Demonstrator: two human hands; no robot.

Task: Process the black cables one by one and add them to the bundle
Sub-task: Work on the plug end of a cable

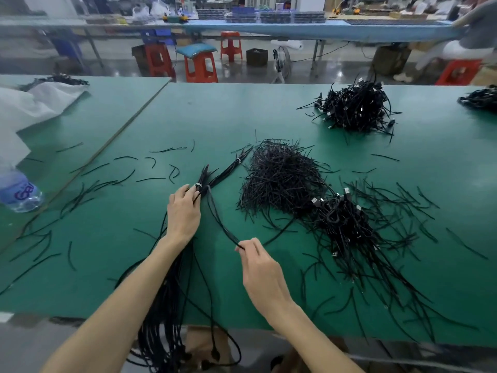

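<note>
Green matting covers the long work table (242, 109), and red stools stand on the floor behind it. At the near edge the left hand (184, 211) grips the bundle (172, 305) near its top, fingers curled round it. The rest of the bundle hangs down over the table edge. The right hand (262, 270) pinches one black cable (222, 223) between thumb and fingertips, and this cable runs up and left to the gripped place. To the right lies the supply pile of cables (341, 224), just beside a heap of short ties (279, 179). I judge the step is to lay this cable along the bundle. It is better to pull it straight first, bring its end level with the others, and loosen the left fingers only a little, so nothing slips.
</note>
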